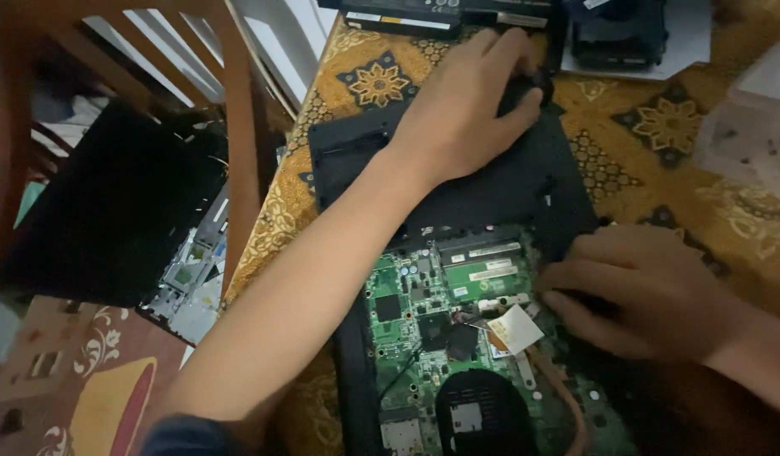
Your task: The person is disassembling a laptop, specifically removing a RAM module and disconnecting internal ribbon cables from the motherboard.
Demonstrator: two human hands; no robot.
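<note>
Laptop [457, 279]: lies on patterned cloth [660, 127], bottom cover partly off, green board [423, 329] bare.
Left hand [466, 110]: fingers pressing flat on black cover [491, 186].
Right hand [643, 287]: fingertips curled at cover edge, grip unclear.
Left: cover not fully removed.

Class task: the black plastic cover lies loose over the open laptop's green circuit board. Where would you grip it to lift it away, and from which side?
Probably the black cover is best gripped by its two side edges, from above. It is broad, flat and thin. The left hand presses its far end; the right hand is at its near right edge by the circuit board.
</note>
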